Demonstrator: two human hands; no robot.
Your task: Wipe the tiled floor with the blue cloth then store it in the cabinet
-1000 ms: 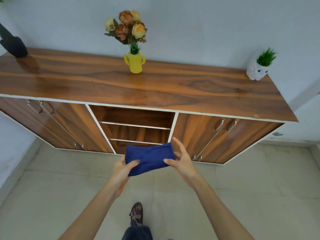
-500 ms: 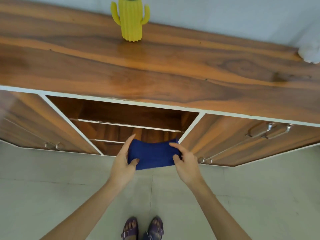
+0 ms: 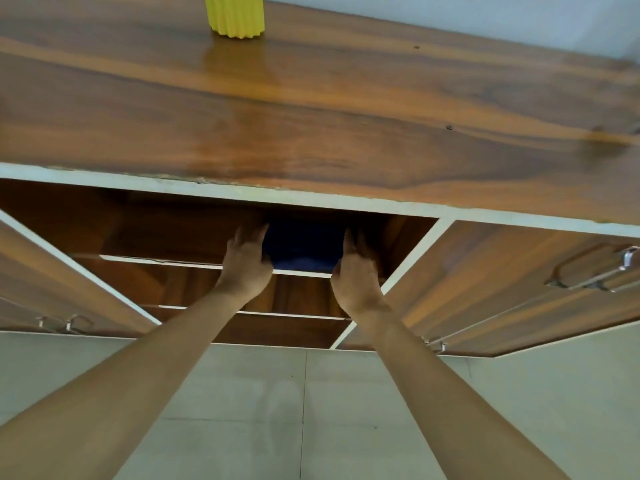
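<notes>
The folded blue cloth (image 3: 302, 244) lies on the top shelf inside the open middle bay of the wooden cabinet (image 3: 311, 119), in shadow under the cabinet top. My left hand (image 3: 246, 258) is at the cloth's left edge and my right hand (image 3: 356, 271) at its right edge, fingers reaching into the bay. Both hands still touch the cloth's sides; the fingertips are hidden in the dark, so the grip is unclear. The shelf's white front edge (image 3: 156, 260) runs just below the cloth.
A yellow vase (image 3: 235, 15) stands on the cabinet top. Closed doors with metal handles (image 3: 595, 275) flank the open bay, and more handles (image 3: 65, 323) show at lower left. Two lower shelves sit under the cloth. Pale tiled floor (image 3: 304, 410) lies below.
I have moved closer and lower to the cabinet. Both hands carried the blue cloth forward from in front of the bay onto its top shelf.
</notes>
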